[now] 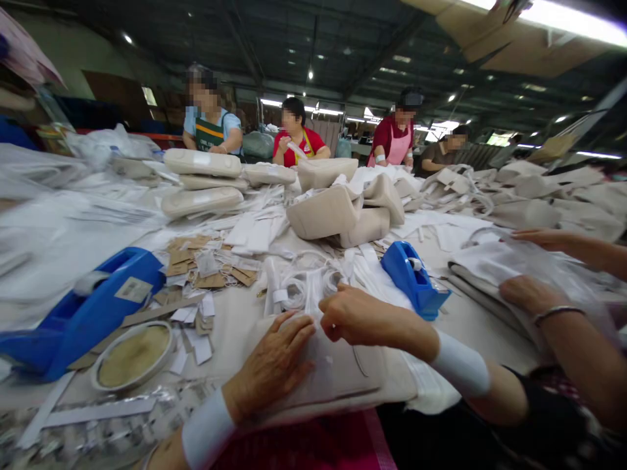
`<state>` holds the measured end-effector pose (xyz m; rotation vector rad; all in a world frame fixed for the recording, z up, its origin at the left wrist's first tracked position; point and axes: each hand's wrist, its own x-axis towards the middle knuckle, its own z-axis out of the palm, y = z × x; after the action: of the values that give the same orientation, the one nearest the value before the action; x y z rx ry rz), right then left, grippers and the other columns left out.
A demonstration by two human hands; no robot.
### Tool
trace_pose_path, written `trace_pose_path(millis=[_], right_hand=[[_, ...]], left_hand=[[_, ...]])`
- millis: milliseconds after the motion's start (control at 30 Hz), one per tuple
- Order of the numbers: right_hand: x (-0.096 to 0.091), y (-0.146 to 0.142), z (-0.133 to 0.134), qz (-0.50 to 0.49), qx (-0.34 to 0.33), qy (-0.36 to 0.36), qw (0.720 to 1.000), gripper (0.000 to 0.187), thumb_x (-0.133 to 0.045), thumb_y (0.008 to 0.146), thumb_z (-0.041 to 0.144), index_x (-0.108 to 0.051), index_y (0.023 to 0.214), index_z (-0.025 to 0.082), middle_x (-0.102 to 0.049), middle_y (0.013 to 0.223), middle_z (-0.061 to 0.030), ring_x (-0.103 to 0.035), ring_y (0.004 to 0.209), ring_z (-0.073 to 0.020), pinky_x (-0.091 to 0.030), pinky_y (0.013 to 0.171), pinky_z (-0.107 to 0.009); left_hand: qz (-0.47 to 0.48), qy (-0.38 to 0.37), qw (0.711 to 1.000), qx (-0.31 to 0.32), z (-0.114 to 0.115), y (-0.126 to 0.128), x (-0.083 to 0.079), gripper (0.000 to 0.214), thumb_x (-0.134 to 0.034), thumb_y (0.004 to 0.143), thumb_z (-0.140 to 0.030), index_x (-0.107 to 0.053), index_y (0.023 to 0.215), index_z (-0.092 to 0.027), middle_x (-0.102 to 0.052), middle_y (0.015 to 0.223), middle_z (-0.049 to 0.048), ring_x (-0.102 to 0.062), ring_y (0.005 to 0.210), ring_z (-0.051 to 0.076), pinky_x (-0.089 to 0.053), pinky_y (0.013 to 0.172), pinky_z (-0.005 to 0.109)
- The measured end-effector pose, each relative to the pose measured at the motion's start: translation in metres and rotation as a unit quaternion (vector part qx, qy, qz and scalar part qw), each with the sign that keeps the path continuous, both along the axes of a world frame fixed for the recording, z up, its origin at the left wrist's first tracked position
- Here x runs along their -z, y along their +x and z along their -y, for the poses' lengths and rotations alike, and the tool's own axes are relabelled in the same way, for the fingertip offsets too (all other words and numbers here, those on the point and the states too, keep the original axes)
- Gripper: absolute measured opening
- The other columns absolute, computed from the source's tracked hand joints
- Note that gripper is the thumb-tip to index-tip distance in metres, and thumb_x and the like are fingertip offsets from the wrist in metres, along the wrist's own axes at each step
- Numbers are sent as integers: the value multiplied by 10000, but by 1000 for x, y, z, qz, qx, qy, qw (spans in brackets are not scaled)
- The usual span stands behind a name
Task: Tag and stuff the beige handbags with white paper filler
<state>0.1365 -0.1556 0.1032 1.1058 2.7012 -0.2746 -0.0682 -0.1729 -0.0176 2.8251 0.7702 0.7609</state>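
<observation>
In front of me lies a flat beige bag (pixel 353 385), with a sheet of thin white wrapping (pixel 313 356) over its upper part. Coiled white straps (pixel 294 290) rest at its far edge. My left hand (pixel 274 359) is spread on the bag and wrapping, palm down, fingers stretched forward. Just to its right, my right hand (pixel 350 313) is closed in a pinch above the wrapping, close to the straps. Whatever is between those fingertips is hidden. White bands circle both my wrists.
Blue tape dispensers stand at left (pixel 112 294) and right (pixel 414 277). A round dish (pixel 134 356), cardboard tags (pixel 210 261) and paper strips lie left. Padded beige pieces (pixel 323 212) are piled ahead. At right, a co-worker's hands (pixel 531 294) handle clear plastic; several people work opposite.
</observation>
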Motion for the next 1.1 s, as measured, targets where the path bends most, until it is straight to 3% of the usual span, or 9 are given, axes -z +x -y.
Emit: trace_pose_path(millis=[133, 267, 433, 633, 800, 900, 1000, 1100], right_hand=[[17, -26, -40, 70, -23, 18, 997, 142, -620, 813, 159, -759, 815, 188, -727, 767, -58, -665, 754, -193, -392, 734, -293], [29, -33, -51, 79, -35, 44, 995, 175, -595, 858, 217, -743, 866, 126, -720, 754, -122, -672, 783, -246, -419, 782, -353], [33, -36, -43, 81, -32, 73, 994, 185, -571, 881, 213, -717, 936, 115, -720, 809, -143, -674, 835, -278, -408, 871, -431], [17, -49, -18, 73, -4, 98, 992, 204, -504, 879, 100, -703, 925, 92, -715, 894, -144, -658, 881, -290, -271, 1014, -550], [18, -49, -15, 91, -12, 108, 990, 207, -526, 832, 75, -728, 854, 116, -706, 857, -116, -615, 888, -287, -198, 1072, -518], [29, -39, -27, 63, -50, 147, 986, 187, -549, 847, 113, -735, 845, 133, -704, 841, -107, -566, 988, -301, -161, 1092, -488], [39, -28, -47, 48, -46, 190, 979, 121, -691, 794, 229, -740, 853, 136, -709, 857, -119, -511, 1053, -327, -185, 1059, -491], [45, -22, -71, 71, -10, 178, 981, 352, -799, 699, 392, -734, 902, 111, -706, 890, -144, -493, 1048, -335, -242, 1002, -479]], left_hand=[[35, 17, 999, -26, 1, -1, 4, 415, -612, 855, -234, -474, 1233, -134, -504, 1317, 165, -417, 1297, 293, -415, 1088, 520], [17, 12, 1000, -23, 1, -1, 1, 465, -619, 858, -244, -478, 1291, -150, -488, 1323, 151, -396, 1296, 297, -407, 1090, 519], [3, 6, 1000, -8, 1, -2, -5, 406, -594, 875, -240, -548, 1277, -201, -487, 1320, 127, -394, 1295, 299, -378, 1103, 522], [-7, 3, 1000, -3, -1, 0, -3, 388, -584, 885, -273, -564, 1265, -196, -512, 1296, 139, -401, 1302, 296, -346, 1122, 534], [-19, -12, 1000, 5, -2, 1, -4, 388, -560, 900, -266, -551, 1281, -189, -489, 1369, 140, -382, 1342, 293, -306, 1148, 534], [-28, -7, 1000, 11, -3, 1, -5, 391, -548, 911, -263, -537, 1291, -169, -506, 1355, 142, -395, 1329, 287, -303, 1145, 533], [-33, -16, 999, 18, -3, 2, -6, 390, -553, 916, -279, -531, 1295, -190, -577, 1260, 100, -480, 1228, 256, -300, 1149, 523], [-37, -21, 999, 22, -4, 2, -5, 374, -557, 917, -287, -542, 1280, -198, -607, 1214, 74, -501, 1181, 246, -300, 1148, 513]])
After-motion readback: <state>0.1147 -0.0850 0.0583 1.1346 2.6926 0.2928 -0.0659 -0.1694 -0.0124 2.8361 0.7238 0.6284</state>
